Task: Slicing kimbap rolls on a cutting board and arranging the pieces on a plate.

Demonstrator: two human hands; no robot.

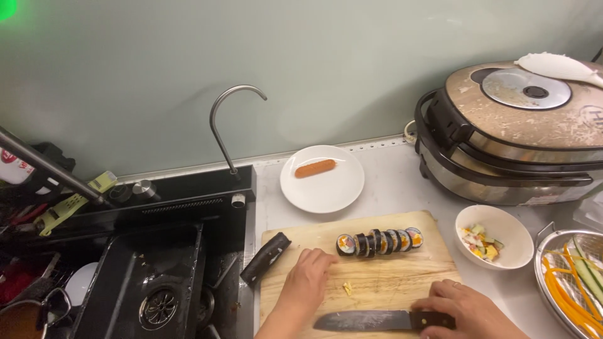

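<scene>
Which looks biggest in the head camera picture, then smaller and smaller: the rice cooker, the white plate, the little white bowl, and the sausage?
1. Rice cooker, though part is cut off.
2. White plate.
3. Little white bowl; it's nearer the camera, so the gap from the plate may be larger than it looks.
4. Sausage, the smallest.

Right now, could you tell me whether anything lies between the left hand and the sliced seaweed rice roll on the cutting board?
Nothing visible does. The left hand rests on the cutting board just below the roll's left end, with only bare wood between them. The knife lies nearer, under the right hand.
</scene>
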